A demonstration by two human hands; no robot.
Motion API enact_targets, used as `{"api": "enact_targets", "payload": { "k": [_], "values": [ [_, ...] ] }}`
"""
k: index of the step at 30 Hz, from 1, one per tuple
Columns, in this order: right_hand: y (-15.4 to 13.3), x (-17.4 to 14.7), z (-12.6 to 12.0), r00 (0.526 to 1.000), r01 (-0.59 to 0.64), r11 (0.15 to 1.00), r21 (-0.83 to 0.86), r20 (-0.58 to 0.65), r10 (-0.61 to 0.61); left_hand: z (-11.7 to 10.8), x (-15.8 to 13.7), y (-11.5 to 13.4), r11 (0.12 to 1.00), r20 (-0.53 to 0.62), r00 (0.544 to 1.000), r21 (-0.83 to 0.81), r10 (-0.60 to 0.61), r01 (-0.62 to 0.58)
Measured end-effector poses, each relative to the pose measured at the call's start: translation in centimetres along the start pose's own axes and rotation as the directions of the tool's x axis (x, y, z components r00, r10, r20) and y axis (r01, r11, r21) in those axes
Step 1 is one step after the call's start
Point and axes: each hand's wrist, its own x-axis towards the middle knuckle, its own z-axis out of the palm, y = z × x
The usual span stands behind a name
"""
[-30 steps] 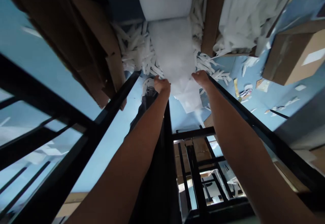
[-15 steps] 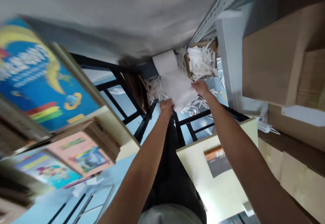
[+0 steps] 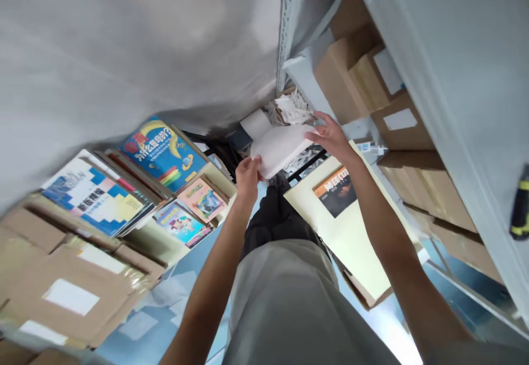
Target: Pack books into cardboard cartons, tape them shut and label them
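A white sheet of paper (image 3: 281,147) is held out between my two hands, over the narrow gap between the shelves. Its near left corner is pinched by my left hand (image 3: 248,178), thumb against fingers. My right hand (image 3: 333,138) has the sheet's right end between thumb and fingers, the fingers partly spread. Just beyond lies a second white sheet (image 3: 256,124), which looks like it may join the held one. Behind the right end stands a cardboard box heaped with white paper strips (image 3: 292,107). More strips show under the held sheet.
Books (image 3: 165,153) stand on a low shelf at the left, above cardboard cartons (image 3: 74,288). A pale yellow board (image 3: 359,232) with a dark booklet (image 3: 335,191) is at my right. Cartons (image 3: 343,78) fill the grey metal rack (image 3: 450,78) at the right.
Both hands have come up and closer with the sheet, away from the strips on the floor. My view has drawn back, showing more books, cartons and rack.
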Motion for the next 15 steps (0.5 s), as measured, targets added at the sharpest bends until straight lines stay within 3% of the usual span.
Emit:
{"api": "enact_targets", "payload": {
  "k": [2,4,6,7,8,10,12,15],
  "values": [
    [-2.0,-3.1,-1.3,1.000,0.024,0.998,0.049,-0.017,-0.023,-0.9,-3.2,1.3,0.980,-0.011,0.992,0.153,0.128,-0.125],
    [-3.5,-5.7,-2.2,0.997,0.021,0.996,0.090,-0.073,-0.014,-1.0,-6.8,2.7,0.867,0.050,0.931,0.350,0.362,-0.355],
    [-4.6,-7.7,-2.5,0.990,0.015,0.991,0.132,-0.142,0.004,-0.1,-10.4,4.2,0.659,0.254,0.809,0.477,0.531,-0.582],
    [-5.1,-8.5,-2.5,0.986,0.016,0.988,0.154,-0.168,0.011,0.7,-12.0,4.9,0.562,0.382,0.742,0.487,0.551,-0.669],
    [-5.7,-9.3,-2.4,0.982,0.021,0.984,0.176,-0.187,0.013,1.7,-13.4,5.4,0.493,0.500,0.678,0.466,0.538,-0.735],
    [-6.9,-10.7,-2.4,0.975,0.047,0.976,0.212,-0.223,0.002,3.8,-15.2,6.2,0.440,0.656,0.581,0.392,0.482,-0.808],
    [-8.1,-12.4,-3.2,0.955,0.102,0.971,0.218,-0.296,-0.034,5.4,-15.7,6.7,0.468,0.696,0.560,0.350,0.450,-0.812],
    [-8.1,-15.6,-5.8,0.865,0.216,0.969,0.123,-0.484,-0.132,6.0,-14.7,7.3,0.587,0.649,0.640,0.349,0.411,-0.731]
  ]
}}
